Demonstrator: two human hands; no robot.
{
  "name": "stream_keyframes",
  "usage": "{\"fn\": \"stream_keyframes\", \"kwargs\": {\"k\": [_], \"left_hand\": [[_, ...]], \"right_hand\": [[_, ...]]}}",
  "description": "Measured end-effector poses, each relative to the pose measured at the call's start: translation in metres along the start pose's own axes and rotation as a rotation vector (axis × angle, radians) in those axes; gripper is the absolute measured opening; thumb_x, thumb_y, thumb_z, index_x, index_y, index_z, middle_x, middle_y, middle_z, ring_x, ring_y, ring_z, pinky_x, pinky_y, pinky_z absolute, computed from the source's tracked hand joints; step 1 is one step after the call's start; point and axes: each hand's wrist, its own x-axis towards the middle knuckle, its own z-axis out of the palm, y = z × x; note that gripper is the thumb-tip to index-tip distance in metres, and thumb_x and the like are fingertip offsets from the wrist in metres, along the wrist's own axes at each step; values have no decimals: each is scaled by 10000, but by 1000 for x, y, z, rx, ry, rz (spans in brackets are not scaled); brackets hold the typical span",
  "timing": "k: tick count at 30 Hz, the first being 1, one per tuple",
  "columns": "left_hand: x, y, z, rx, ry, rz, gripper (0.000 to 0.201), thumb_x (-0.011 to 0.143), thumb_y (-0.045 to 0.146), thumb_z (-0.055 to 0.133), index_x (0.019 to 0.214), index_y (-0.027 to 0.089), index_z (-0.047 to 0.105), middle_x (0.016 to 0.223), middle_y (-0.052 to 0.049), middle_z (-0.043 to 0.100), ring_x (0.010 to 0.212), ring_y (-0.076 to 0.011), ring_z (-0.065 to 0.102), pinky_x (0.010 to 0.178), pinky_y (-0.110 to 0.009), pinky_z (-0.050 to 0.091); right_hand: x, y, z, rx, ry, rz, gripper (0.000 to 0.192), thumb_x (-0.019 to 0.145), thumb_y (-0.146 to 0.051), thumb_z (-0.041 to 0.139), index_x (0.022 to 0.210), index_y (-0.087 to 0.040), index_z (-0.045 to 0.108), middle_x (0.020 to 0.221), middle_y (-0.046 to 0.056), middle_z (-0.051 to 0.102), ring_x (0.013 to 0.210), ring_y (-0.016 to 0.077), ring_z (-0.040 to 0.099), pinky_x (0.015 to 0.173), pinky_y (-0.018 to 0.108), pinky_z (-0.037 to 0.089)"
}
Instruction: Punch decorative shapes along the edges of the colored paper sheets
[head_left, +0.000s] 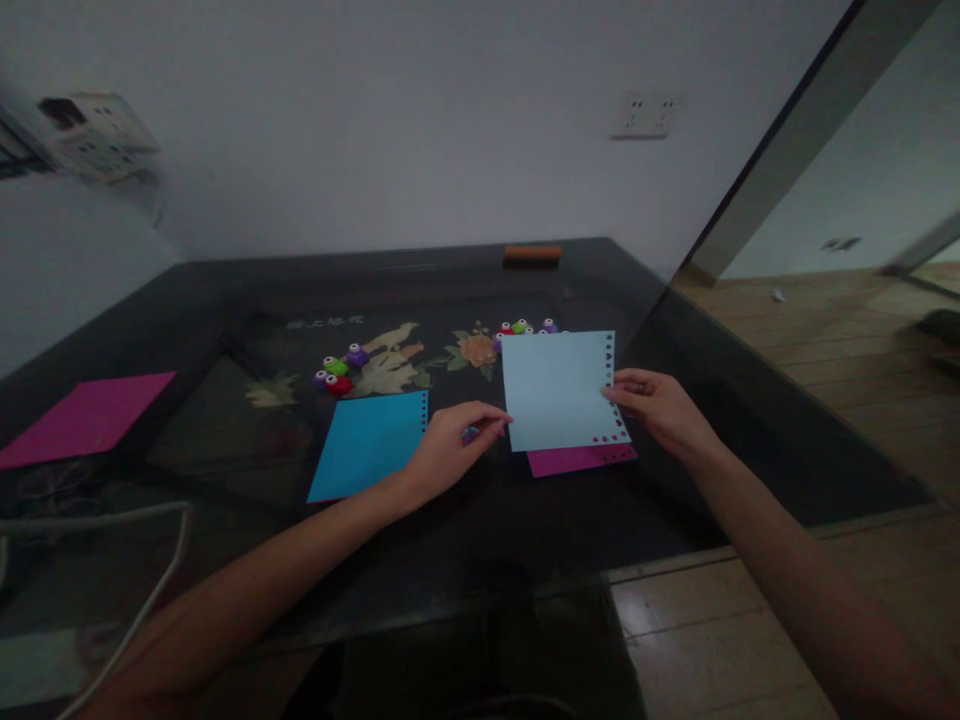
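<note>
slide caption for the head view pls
Left hand and right hand at opposite edges of a pale sheet, magenta paper beneath.

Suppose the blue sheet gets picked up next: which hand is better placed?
Probably the left hand: it is beside the holed edge of the blue sheet, though whether its grip is empty is unclear. The right hand is farther off, pinching the pale sheet by its holed right edge.

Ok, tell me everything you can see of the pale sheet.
The pale sheet is light blue, thin and squarish, apparently paper or card. Small holes run along its right edge and part of its bottom edge. It seems lifted off the table, overlapping a magenta sheet. The right hand pinches its right edge; the left hand is at its left edge, its grip unclear.
</note>
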Motion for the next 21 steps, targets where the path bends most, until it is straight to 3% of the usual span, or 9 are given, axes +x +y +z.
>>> {"fn": "stream_keyframes", "kwargs": {"k": [4, 7, 21], "left_hand": [[-2, -6, 23, 150, 9, 215, 231, 886, 134, 484, 1076, 180, 606, 1022, -76, 597, 967, -176, 578, 836, -327, 500], [-10, -16, 32, 281, -57, 309, 297, 886, 121, 470, 1166, 175, 550, 1140, -106, 555, 1075, -205, 531, 917, -372, 477], [-21, -22, 37, 565, -219, 363, 299, 903, 153, 452, 1194, 130, 514, 1349, -156, 509, 1251, -237, 486, 1006, -387, 466]], "right_hand": [[1, 6, -20, -83, 13, 57, 410, 452, -305, 859, 775, -162, 651, 600, -24, 651, 511, 118, 571, 522, 260, 438], [1, 9, -25, -135, -6, 101, 423, 472, -303, 846, 816, -156, 649, 593, -20, 650, 501, 118, 561, 488, 249, 409], [7, 20, -28, -280, -48, 102, 400, 523, -283, 804, 864, -146, 648, 571, -24, 631, 495, 120, 556, 486, 251, 408]]}}
